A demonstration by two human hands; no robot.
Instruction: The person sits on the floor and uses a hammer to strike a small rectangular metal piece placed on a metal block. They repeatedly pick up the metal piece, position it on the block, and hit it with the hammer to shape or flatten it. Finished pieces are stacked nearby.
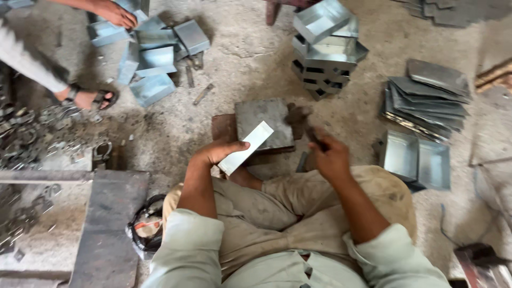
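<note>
My left hand [218, 151] grips a narrow strip of sheet metal [246, 147], holding it tilted over a square steel block [264, 122] that sits on a dark base on the ground between my knees. My right hand [329, 154] is closed around the handle of a hammer [305, 121], whose blurred head hovers at the right edge of the block. I sit on the floor in beige trousers, sleeves rolled up.
Folded sheet-metal boxes are stacked at the top centre [326, 45]. Flat cut sheets [426, 98] and two open trays [416, 157] lie right. Another person's hand [114, 13] and sandalled foot [88, 97] are beside loose boxes [152, 58] top left. Scrap clutters the left; a heavy steel plate [106, 224] lies lower left.
</note>
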